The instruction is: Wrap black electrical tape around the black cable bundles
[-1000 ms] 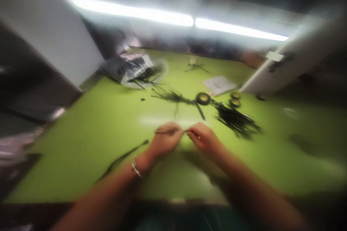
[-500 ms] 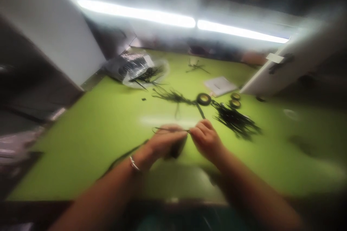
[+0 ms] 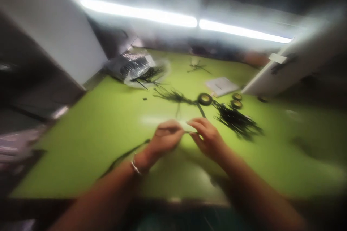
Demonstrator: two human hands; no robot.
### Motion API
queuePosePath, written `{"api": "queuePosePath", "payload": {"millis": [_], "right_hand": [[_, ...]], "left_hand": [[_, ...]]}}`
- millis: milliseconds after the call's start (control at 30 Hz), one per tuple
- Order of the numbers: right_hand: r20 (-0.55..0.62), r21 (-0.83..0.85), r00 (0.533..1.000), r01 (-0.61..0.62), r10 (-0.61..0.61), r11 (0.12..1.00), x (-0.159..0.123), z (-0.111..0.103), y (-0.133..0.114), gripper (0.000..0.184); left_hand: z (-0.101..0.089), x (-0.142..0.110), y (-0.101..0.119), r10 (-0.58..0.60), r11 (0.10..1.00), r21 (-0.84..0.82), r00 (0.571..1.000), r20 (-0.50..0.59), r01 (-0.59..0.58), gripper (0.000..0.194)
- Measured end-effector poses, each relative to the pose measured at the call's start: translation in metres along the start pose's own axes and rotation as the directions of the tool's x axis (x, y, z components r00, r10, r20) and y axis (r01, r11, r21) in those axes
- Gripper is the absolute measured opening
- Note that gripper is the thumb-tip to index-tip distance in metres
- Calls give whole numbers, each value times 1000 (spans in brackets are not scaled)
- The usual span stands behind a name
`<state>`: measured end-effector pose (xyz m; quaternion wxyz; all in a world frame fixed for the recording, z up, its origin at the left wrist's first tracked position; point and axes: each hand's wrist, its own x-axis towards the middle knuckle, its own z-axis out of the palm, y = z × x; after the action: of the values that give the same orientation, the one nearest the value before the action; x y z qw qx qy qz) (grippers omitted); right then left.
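My left hand [image 3: 166, 138] is closed around a thin black cord [image 3: 162, 129]; a small loop of it lies over the back of the fingers. From the left fingertips a short end of the cord sticks out to the right. My right hand [image 3: 207, 138] is just beside that end, index finger raised apart from the thumb, with the thumb close to the cord. Whether the thumb touches it is too blurred to tell. Beyond the hands lie a loose bunch of black cords [image 3: 175, 96], a roll of black tape [image 3: 205, 99] and a thicker bundle of black cords [image 3: 235, 120].
A clear plastic bag [image 3: 135, 68] of black pieces sits at the back left of the green tabletop [image 3: 89, 133]. At the back right are a white packet [image 3: 221, 86] and two small tape rolls [image 3: 236, 100]. A black strap [image 3: 127, 154] lies by my left forearm. Panels flank both sides.
My right fingers have parted from their pinch at the cord. The left hand has turned and closed more, and the dark shape beneath it no longer shows.
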<state>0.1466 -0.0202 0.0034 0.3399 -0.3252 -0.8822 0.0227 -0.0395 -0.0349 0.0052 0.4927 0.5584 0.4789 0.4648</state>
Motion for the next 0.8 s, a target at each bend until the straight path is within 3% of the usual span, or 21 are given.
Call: {"api": "queuePosePath", "payload": {"millis": [100,233,367,467,667,800], "right_hand": [[107,-44,994,2,3,999,1,3,-6,20],[103,56,993,-69,63,996,1,1,-7,22],[20,105,996,-94,92,990,2,-7,-8,12],[12,-20,999,-52,52,998,2,-10,-12,14],[-57,-273,998,9,-25,962,1,-6,-19,21],[-114,-345,985,82,-128,935,-2,-6,-14,16]], "left_hand": [[2,-1,-4,225,962,160,974,-6,-222,13],[3,-2,-3,249,956,154,968,27,-251,12],[3,1,1,70,993,89,996,54,-75,22],[2,2,1,93,993,65,991,101,-100,19],[-3,-5,2,-120,987,-83,972,202,139,21],[-2,-5,0,-224,928,-265,960,170,264,18]]}}
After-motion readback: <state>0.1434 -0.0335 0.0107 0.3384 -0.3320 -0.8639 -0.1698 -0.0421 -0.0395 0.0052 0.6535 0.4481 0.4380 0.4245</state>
